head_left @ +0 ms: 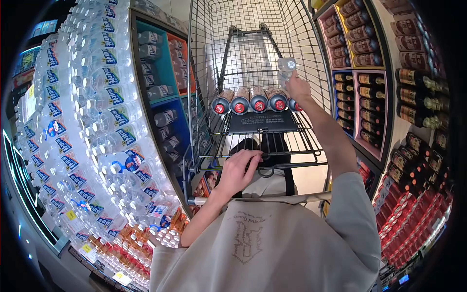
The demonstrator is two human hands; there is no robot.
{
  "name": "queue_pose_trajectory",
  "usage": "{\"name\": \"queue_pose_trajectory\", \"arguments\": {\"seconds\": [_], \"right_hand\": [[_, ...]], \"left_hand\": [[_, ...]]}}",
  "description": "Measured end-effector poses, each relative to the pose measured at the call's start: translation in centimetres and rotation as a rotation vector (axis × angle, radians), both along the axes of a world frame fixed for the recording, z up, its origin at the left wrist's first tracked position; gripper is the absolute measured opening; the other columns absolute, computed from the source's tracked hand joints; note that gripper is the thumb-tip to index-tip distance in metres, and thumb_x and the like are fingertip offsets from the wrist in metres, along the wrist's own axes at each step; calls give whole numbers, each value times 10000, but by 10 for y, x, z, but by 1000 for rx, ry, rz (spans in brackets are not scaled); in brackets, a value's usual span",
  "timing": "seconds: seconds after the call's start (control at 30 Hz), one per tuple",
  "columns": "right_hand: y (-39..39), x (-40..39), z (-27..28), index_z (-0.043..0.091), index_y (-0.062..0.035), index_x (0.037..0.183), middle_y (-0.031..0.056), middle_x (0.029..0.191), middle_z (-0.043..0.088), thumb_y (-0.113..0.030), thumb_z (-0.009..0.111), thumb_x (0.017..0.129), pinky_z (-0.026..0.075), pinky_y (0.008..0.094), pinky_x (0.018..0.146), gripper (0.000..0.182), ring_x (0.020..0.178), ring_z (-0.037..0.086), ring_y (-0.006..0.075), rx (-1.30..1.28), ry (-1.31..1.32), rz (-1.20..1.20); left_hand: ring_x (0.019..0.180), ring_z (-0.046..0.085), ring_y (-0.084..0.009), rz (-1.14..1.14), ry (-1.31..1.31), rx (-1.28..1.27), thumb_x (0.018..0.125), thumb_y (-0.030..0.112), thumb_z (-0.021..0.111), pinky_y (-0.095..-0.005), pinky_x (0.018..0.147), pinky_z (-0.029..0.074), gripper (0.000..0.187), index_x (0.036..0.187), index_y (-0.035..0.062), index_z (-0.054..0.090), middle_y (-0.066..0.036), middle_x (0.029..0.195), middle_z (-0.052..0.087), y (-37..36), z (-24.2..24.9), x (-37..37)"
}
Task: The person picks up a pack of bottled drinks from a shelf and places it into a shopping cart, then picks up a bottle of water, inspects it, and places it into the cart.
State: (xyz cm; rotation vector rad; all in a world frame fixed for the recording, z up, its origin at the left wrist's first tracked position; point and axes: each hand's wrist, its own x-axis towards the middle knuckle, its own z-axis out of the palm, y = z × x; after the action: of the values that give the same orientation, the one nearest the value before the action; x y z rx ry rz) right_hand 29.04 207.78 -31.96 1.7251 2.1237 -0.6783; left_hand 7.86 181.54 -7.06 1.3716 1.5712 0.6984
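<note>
My right hand (298,89) reaches over the right side of the shopping cart (193,73). Its fingers are closed on a small, clear bottle-like object (287,65) with a pale round mark on top; its exact kind is hard to make out. Just below that hand, several dark bottles with red caps (259,103) lie side by side across the cart, caps toward me. A dark flat panel (262,122) with printed text sits in front of them. My left hand (238,170) is at the cart's near wire edge, thumb apart from the loosely bent fingers, holding nothing visible.
Tall stacks of clear water bottles (114,97) rise close on the left. Beside the cart stands a shelf with coloured compartments (163,97). On the right are a bottle shelf (360,104), dark bottles with gold necks (413,97) and red cans (413,226).
</note>
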Motion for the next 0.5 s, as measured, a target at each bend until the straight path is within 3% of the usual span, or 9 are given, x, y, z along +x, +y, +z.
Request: {"name": "queue_pose_trajectory", "arguments": {"seconds": [0.27, 0.47, 0.5], "right_hand": [[-10, 5, 57, 438, 45, 1301, 260, 929, 750, -389, 588, 1041, 569, 546, 805, 528, 871, 733, 450, 108, 119, 119], [-14, -8, 169, 482, 13, 1228, 247, 845, 742, -415, 607, 1024, 562, 546, 787, 491, 829, 733, 439, 180, 226, 208], [-16, -9, 188, 510, -33, 1181, 233, 831, 739, -433, 638, 1005, 555, 534, 761, 456, 820, 730, 437, 218, 266, 205]], "left_hand": [[909, 772, -269, 82, -98, 23, 1071, 126, 616, -356, 821, 586, 188, 1149, -5, 726, -122, 955, 781, -2, -1, -3], [915, 773, -269, 83, -136, 94, 1075, 130, 610, -354, 836, 584, 193, 1156, -13, 711, -129, 968, 782, -9, 2, -7], [917, 773, -269, 90, -138, 105, 1077, 134, 610, -355, 841, 585, 195, 1164, -14, 704, -132, 972, 783, -11, 2, -9]]}}
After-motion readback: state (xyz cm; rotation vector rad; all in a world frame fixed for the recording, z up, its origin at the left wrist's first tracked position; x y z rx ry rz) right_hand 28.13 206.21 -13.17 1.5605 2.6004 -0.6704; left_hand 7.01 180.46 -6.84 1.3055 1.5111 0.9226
